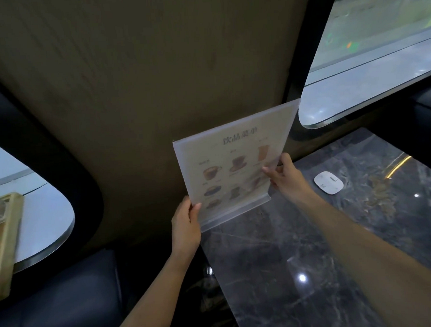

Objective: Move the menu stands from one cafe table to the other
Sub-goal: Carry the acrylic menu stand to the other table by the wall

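Wall panel: wood partition (pixel 134 92) fills the middle of my view, and the menu stand sits up in front of it.
Dark table: marble-patterned table (pixel 311 270) lies under my right arm; the stand's foot hangs at its far left corner, touching or just clear, I cannot tell which.
Pale table: rounded white table (pixel 45 218) sits to my left across a dark seat, well apart from the stand; I judge one of these tables is the source and the other the goal, but cannot say which.
Menu stand: clear acrylic menu stand (pixel 231 167) with a drinks sheet sandwiched inside, tilted, base edge lowest, held by both side edges so it stays level.
Wooden box: tray-like box (pixel 7 244) on the pale table's edge; contents blurred.
Left hand: my left hand (pixel 186 228) pinches the lower left edge, thumb in front.
Right hand: my right hand (pixel 287 178) clamps the right edge, fingers closed on the panel.
White device: small flat pad (pixel 328 182) rests on the dark table, near my right hand.
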### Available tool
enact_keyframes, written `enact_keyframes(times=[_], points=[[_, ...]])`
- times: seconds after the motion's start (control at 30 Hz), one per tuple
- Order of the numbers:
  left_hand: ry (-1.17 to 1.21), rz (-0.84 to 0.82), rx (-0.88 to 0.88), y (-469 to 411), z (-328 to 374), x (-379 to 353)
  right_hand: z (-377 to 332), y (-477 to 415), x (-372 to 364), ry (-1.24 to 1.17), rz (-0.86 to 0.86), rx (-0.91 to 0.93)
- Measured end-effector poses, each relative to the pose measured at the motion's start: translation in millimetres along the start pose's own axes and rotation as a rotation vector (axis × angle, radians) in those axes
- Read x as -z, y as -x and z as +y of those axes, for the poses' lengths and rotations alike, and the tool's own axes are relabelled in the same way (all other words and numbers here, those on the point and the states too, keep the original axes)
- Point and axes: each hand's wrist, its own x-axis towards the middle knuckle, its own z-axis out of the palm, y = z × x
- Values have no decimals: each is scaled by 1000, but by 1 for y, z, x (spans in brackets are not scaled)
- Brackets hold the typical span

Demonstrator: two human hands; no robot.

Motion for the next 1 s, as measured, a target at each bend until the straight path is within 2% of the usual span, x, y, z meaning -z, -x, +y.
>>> enact_keyframes(times=[0.43, 0.7, 0.77, 0.9, 1.0], points=[[-30, 30, 60, -6, -3, -2, 0, -1, -7, 50, 17, 6], [-32, 23, 3, -5, 10, 3, -4, 5, -5, 39, 18, 37], [-45, 99, -45, 2, 13, 7, -4, 8, -3, 64, 12, 31], [-100, 446, -263, 22, 23, 20, -1, 16, 8, 185, 62, 24], [-204, 488, -451, 32, 38, 18, 3, 26, 20, 291, 106, 10]])
